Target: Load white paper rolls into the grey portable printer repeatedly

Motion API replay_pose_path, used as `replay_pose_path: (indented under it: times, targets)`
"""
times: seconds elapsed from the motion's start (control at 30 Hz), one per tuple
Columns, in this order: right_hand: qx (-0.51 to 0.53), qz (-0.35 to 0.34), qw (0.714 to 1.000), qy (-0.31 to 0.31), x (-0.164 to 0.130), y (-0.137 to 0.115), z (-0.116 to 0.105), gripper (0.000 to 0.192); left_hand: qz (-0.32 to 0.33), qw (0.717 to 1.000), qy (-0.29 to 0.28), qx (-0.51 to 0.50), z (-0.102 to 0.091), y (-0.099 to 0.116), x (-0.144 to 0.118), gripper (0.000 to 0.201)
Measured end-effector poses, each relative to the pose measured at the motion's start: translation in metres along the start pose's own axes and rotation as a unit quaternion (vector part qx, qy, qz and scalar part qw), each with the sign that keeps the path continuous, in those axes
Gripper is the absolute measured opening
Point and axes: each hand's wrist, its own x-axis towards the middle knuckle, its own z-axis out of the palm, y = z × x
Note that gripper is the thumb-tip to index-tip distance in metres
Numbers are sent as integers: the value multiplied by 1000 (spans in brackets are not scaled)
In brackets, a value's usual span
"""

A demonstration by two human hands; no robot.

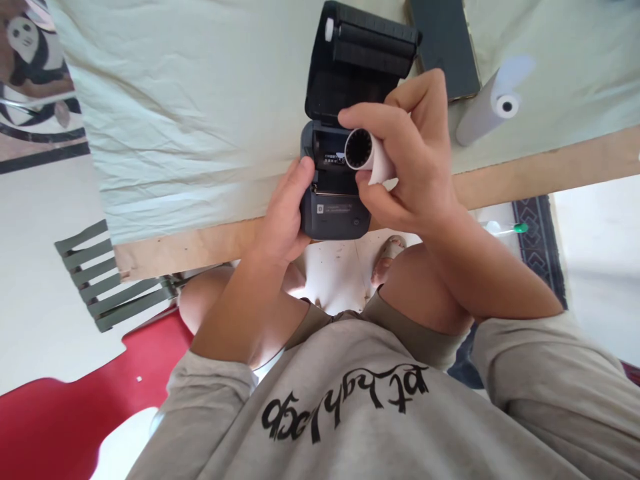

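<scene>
Right hand (410, 160) pinching a white paper roll (367, 155), dark ribbed core facing out; left hand (286, 213) wrapped round open black label printer (337, 200); lid up.

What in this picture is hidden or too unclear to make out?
Head view only:
- Most of the paper roll is wrapped by the right hand.
- The printer compartment label is too small to read.
- The printer's left side is covered by the left hand.
- The dark flat object is cut off by the top edge.
</scene>
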Motion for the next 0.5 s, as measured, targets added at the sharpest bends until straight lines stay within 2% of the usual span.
replay_pose_path:
  times: [0.07,0.13,0.3,0.5]
  targets:
    - [0,-15,1000,-15,-1,1,0,55,-12,1000,-7,2,1,2,-1,31]
    - [4,-24,999,-31,-2,3,2,53,-19,1000,-14,-2,2,3,-3,28]
    - [0,4,999,-39,-2,5,3,28,-20,1000,0,9,4,4,-5,24]
    - [0,47,997,-63,-2,8,2,13,-24,999,21,28,4,3,-3,21]
